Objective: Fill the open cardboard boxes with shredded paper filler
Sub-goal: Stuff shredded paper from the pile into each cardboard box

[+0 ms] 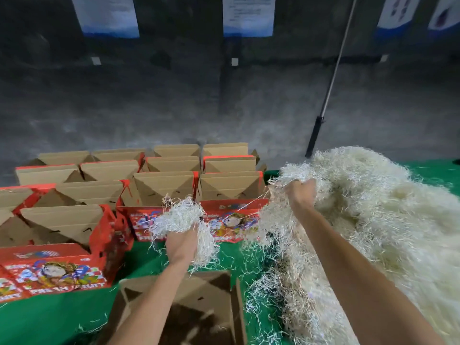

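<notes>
A big heap of pale shredded paper filler (378, 207) covers the right side of the green table. My right hand (301, 192) grips a clump at the heap's left edge, raised above the table. My left hand (181, 244) holds a smaller bunch of shredded paper (180, 217) in a fist, above the far edge of an open brown cardboard box (199, 307) in front of me. That box looks empty inside.
Several open red printed boxes (74, 225) stand in rows at the left and centre on the green table (49, 317), all showing bare cardboard inside. Loose shreds (261, 290) lie between the near box and the heap. A pole (331, 83) leans on the grey wall behind.
</notes>
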### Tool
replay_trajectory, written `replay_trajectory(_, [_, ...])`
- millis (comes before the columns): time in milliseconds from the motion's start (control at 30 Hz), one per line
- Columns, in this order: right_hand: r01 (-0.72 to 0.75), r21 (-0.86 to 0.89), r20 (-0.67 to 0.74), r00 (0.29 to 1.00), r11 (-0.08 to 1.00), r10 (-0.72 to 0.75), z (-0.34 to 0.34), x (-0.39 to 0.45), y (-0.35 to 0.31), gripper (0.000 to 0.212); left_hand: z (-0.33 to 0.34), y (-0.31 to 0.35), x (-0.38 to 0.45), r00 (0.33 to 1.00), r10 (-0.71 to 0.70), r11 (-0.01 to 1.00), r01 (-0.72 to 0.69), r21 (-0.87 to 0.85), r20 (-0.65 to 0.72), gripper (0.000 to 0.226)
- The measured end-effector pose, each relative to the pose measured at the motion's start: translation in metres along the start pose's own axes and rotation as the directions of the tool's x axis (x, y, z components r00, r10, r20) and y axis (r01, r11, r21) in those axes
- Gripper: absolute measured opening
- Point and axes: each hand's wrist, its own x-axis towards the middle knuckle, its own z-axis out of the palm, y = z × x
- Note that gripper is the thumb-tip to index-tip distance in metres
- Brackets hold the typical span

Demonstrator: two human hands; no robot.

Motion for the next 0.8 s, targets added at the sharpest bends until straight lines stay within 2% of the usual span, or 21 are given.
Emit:
replay_trajectory(100, [0.069,-0.101,-0.107,0.991,0.993,-0.080,-0.045,0.023,0.004,0.064,0.023,-0.003,0.005,0.994,-0.067,0.998,0.066,-0.014,-0.081,0.057])
replay_trajectory(167, [0.072,-0.113,-0.139,0.986,0.991,-0.087,-0.075,0.038,0.014,0.059,0.032,-0.007,0.009,0.989,-0.097,0.995,0.093,-0.035,-0.115,0.057])
replay_trajectory(233, [0.079,-0.132,-0.162,0.982,0.988,-0.100,-0.100,0.050,0.028,0.062,0.040,-0.009,0.011,0.983,-0.129,0.992,0.126,-0.032,-0.133,0.056])
replay_trajectory(367, [0.073,-0.171,-0.225,0.968,0.983,-0.111,-0.131,0.064,0.057,0.061,0.064,-0.001,0.006,0.990,-0.116,0.993,0.113,-0.038,-0.086,0.052])
replay_trajectory(500, [0.053,-0.152,-0.207,0.975,0.987,-0.084,-0.142,0.074,0.065,0.055,0.107,0.019,-0.019,0.997,0.001,1.000,-0.003,0.020,0.078,0.048])
replay_trajectory(633, [0.120,-0.136,-0.153,0.978,0.983,-0.140,-0.145,0.083,0.059,0.077,0.139,0.035,-0.039,0.982,-0.058,0.998,0.058,0.007,0.178,0.043])
replay_trajectory(733, [0.229,-0.115,-0.061,0.970,0.967,-0.237,-0.154,0.090,0.059,0.082,0.151,0.033,-0.043,0.976,-0.091,0.996,0.092,0.007,0.196,0.034])
replay_trajectory(800, [0.182,-0.233,0.037,0.983,0.955,-0.178,-0.157,0.089,0.064,0.093,0.155,0.031,-0.045,0.972,-0.120,0.993,0.121,0.010,0.201,0.035])
